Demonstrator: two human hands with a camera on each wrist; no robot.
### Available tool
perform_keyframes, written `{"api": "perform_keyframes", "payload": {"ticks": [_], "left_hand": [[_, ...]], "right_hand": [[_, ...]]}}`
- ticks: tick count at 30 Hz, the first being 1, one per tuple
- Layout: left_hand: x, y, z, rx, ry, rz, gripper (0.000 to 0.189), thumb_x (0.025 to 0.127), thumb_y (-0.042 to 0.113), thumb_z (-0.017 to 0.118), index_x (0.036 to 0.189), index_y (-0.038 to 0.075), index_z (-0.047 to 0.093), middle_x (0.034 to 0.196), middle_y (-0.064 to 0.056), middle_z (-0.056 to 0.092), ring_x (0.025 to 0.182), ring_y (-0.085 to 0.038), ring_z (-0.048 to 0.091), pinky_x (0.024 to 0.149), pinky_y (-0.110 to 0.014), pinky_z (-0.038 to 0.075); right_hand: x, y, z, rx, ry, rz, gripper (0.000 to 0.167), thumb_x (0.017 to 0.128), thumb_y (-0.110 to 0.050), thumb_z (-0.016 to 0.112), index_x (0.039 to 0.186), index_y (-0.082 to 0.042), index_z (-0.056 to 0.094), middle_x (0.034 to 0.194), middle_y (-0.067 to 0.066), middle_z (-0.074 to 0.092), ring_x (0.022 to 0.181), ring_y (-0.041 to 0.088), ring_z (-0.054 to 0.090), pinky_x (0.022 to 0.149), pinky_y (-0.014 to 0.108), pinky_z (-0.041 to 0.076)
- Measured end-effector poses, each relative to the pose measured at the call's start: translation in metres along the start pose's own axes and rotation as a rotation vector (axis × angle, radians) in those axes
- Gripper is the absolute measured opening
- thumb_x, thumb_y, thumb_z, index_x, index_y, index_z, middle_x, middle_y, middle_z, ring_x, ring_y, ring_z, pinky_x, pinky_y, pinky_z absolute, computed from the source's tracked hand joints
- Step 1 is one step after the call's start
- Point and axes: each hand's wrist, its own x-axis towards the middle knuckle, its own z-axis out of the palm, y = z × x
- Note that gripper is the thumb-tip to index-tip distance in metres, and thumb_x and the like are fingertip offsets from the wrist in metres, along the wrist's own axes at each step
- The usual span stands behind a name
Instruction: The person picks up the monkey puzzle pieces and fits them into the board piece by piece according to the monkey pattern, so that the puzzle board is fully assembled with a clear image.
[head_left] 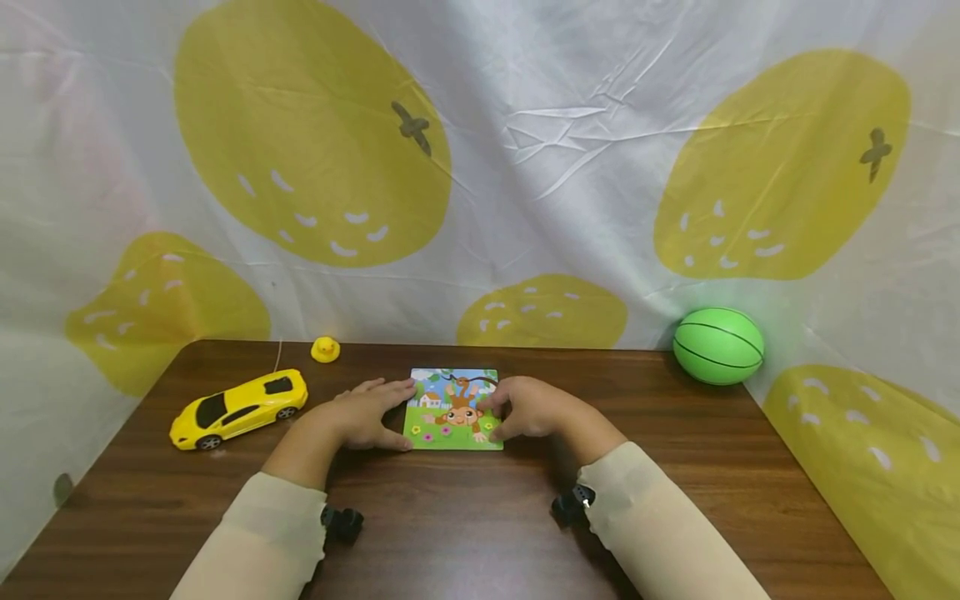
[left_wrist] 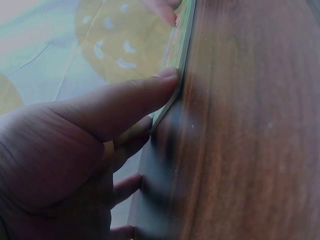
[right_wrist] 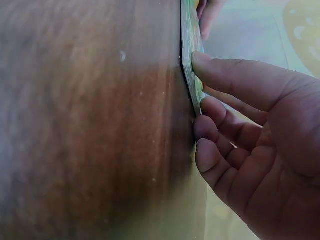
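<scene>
A square picture puzzle (head_left: 442, 417) with a cartoon monkey, a small house and flowers lies flat on the wooden table. My left hand (head_left: 369, 414) is at its left side, fingers fairly straight. The left thumb (left_wrist: 145, 95) touches the near left corner, and the fingertips reach the left edge. On the other side, my right hand (head_left: 531, 407) holds the right edge with curled fingers. In the right wrist view its thumb (right_wrist: 225, 72) rests on the near edge of the puzzle, and bent fingers (right_wrist: 207, 127) meet the side.
A yellow toy car (head_left: 240, 408) stands left of my left hand, with a small yellow rubber duck (head_left: 326, 349) behind it. A green ball (head_left: 718, 346) sits at the table's back right corner. A lemon-print curtain (head_left: 525, 208) hangs behind the table (head_left: 442, 525).
</scene>
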Motion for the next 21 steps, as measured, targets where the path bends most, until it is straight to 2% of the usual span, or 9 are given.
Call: {"api": "perform_keyframes", "payload": {"ticks": [6, 9, 11, 15, 17, 19, 21], "left_hand": [[0.0011, -0.0009, 0.0004, -0.002, 0.001, 0.003, 0.097, 0.091, 0.055, 0.081, 0.17, 0.025, 0.034, 0.18, 0.001, 0.024, 0.167, -0.044, 0.014, 0.125, -0.083, 0.013], [0.0016, -0.001, -0.0003, 0.0, 0.003, 0.007, 0.097, 0.091, 0.055, 0.081, 0.17, 0.025, 0.034, 0.18, 0.002, 0.025, 0.167, -0.044, 0.014, 0.125, -0.083, 0.013], [0.0019, -0.001, -0.0009, 0.0, 0.004, 0.01, 0.097, 0.091, 0.055, 0.081, 0.17, 0.025, 0.034, 0.18, 0.002, 0.025, 0.167, -0.044, 0.015, 0.125, -0.083, 0.013], [0.0023, -0.0007, -0.001, 0.001, 0.006, 0.012, 0.096, 0.091, 0.055, 0.081, 0.17, 0.024, 0.034, 0.18, 0.001, 0.026, 0.167, -0.044, 0.015, 0.125, -0.083, 0.014], [0.0019, -0.0014, -0.0006, 0.004, 0.005, 0.012, 0.096, 0.091, 0.055, 0.081, 0.17, 0.024, 0.034, 0.18, 0.001, 0.026, 0.167, -0.044, 0.015, 0.125, -0.083, 0.014], [0.0014, -0.0025, -0.0003, 0.009, 0.003, 0.016, 0.096, 0.091, 0.056, 0.08, 0.17, 0.024, 0.034, 0.18, 0.0, 0.026, 0.167, -0.045, 0.015, 0.125, -0.083, 0.014], [0.0011, -0.0037, -0.0003, 0.013, 0.002, 0.021, 0.096, 0.092, 0.057, 0.08, 0.17, 0.024, 0.034, 0.18, 0.0, 0.025, 0.167, -0.045, 0.015, 0.125, -0.082, 0.015]], "right_hand": [[-0.0004, -0.0012, -0.0027, -0.038, -0.012, -0.09, 0.035, 0.082, -0.012, 0.09, 0.116, -0.009, 0.084, 0.111, 0.005, 0.075, 0.094, 0.012, 0.063, 0.082, 0.022, 0.052], [0.0006, -0.0016, -0.0031, -0.03, -0.014, -0.087, 0.034, 0.081, -0.011, 0.09, 0.115, -0.01, 0.085, 0.109, 0.005, 0.075, 0.092, 0.013, 0.063, 0.079, 0.021, 0.051], [0.0015, -0.0018, -0.003, -0.021, -0.011, -0.07, 0.028, 0.081, -0.011, 0.09, 0.109, -0.01, 0.085, 0.109, 0.005, 0.075, 0.091, 0.013, 0.062, 0.078, 0.022, 0.05], [0.0019, -0.0019, -0.0026, -0.011, -0.008, -0.046, 0.014, 0.082, -0.013, 0.091, 0.093, -0.011, 0.083, 0.118, 0.004, 0.077, 0.095, 0.012, 0.061, 0.079, 0.023, 0.05], [0.002, -0.0014, -0.0022, -0.011, -0.01, -0.053, 0.013, 0.083, -0.014, 0.091, 0.088, -0.011, 0.08, 0.123, 0.004, 0.077, 0.098, 0.013, 0.062, 0.081, 0.024, 0.05], [0.0017, 0.0002, -0.0023, -0.006, -0.008, -0.059, 0.015, 0.084, -0.016, 0.09, 0.091, -0.01, 0.079, 0.124, 0.004, 0.077, 0.101, 0.012, 0.063, 0.085, 0.024, 0.051], [0.0005, 0.0026, -0.0034, 0.007, -0.004, -0.067, 0.022, 0.086, -0.019, 0.09, 0.103, -0.008, 0.08, 0.119, 0.003, 0.078, 0.102, 0.012, 0.065, 0.087, 0.026, 0.053]]}}
